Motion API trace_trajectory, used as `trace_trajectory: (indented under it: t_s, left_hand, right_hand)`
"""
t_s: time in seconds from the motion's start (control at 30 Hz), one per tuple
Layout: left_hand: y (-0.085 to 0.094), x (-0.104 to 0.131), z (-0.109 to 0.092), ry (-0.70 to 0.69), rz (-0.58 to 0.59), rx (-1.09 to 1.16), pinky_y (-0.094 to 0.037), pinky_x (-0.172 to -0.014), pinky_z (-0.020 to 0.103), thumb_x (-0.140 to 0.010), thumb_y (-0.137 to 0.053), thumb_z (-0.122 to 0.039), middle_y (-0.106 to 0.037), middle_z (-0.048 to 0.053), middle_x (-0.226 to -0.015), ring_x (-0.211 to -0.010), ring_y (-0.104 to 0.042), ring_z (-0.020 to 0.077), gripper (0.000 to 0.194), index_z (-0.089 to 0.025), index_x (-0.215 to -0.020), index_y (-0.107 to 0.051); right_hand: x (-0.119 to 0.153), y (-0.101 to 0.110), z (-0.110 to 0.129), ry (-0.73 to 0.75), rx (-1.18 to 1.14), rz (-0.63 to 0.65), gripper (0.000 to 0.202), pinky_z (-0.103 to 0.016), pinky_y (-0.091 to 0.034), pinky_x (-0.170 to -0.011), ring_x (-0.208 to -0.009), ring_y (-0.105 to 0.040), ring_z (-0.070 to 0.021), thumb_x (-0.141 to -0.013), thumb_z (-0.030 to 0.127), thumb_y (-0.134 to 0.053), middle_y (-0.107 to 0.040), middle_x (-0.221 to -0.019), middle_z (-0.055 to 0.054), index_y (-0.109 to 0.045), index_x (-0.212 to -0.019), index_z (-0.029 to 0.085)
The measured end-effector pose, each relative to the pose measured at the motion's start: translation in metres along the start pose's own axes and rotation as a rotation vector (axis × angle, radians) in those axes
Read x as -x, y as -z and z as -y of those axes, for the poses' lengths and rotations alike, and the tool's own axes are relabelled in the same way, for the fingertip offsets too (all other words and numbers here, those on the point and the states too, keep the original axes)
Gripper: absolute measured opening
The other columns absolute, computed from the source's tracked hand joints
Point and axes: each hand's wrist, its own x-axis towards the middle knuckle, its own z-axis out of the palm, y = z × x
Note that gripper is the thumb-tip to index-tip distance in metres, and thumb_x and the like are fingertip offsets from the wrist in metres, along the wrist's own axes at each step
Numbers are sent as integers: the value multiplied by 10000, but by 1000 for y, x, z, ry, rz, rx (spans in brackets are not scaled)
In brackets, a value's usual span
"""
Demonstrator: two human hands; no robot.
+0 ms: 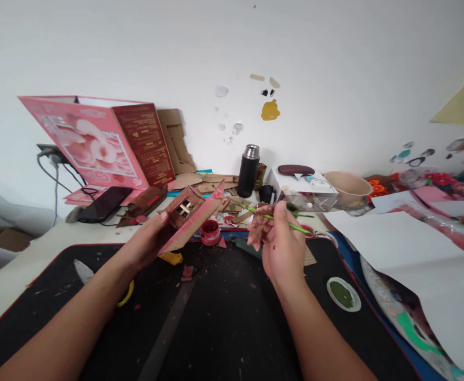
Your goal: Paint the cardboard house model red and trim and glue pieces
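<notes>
My left hand (147, 241) is closed around a small brown model house (182, 210), held tilted above the mat. Its wall has a window with pale bars, and a cardboard panel on it has a pink-painted edge. My right hand (285, 256) grips a thin green-handled paintbrush (248, 207), pointing left toward the house. A crumpled, reddish-stained tissue (257, 232) is also held in that hand. Between the hands and behind them stands an open jar of red paint (210, 233). Whether the brush tip touches the panel is hard to tell.
Scissors (83, 271) lie under my left forearm on the black mat (232, 317). A dark ruler (167, 328) runs toward me. At right is a white dish of green paint (343, 294). Behind stand a black thermos (249, 172), cardboard scraps and a pink box (97, 143).
</notes>
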Motion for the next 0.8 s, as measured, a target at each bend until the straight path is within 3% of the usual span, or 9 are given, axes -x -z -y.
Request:
trace_trajectory:
  t_s: [0.23, 0.53, 0.8]
  left_hand:
    - [0, 0, 0, -1, 22, 22, -626, -1071, 505, -763, -905, -684, -864, 153, -1175, -1313, -728, 454, 591, -207, -1105, -838]
    - [1, 1, 1, 12, 34, 12, -633, -1050, 513, -803, -873, -668, -854, 172, -1203, -1340, -713, 478, 652, -197, -1251, -829]
    - [-1, 0, -1, 20, -4, 2, -632, -1045, 505, -715, -908, -710, -860, 166, -1146, -1316, -722, 479, 646, -197, -1102, -839]
  right_hand:
    - [0, 1, -4, -36, 26, 50, 447, -271, -350, -384, -511, -694, -195, -965, 675, -763, -729, -667, -34, -736, -886, 236]
    - [-1, 1, -2, -8, 55, 2, 473, -270, -329, -378, -526, -705, -205, -946, 702, -766, -715, -646, -29, -734, -899, 232]
    - [0, 0, 0, 20, 0, -17, 531, -248, -333, -368, -489, -694, -184, -918, 740, -782, -702, -624, -14, -732, -881, 213]
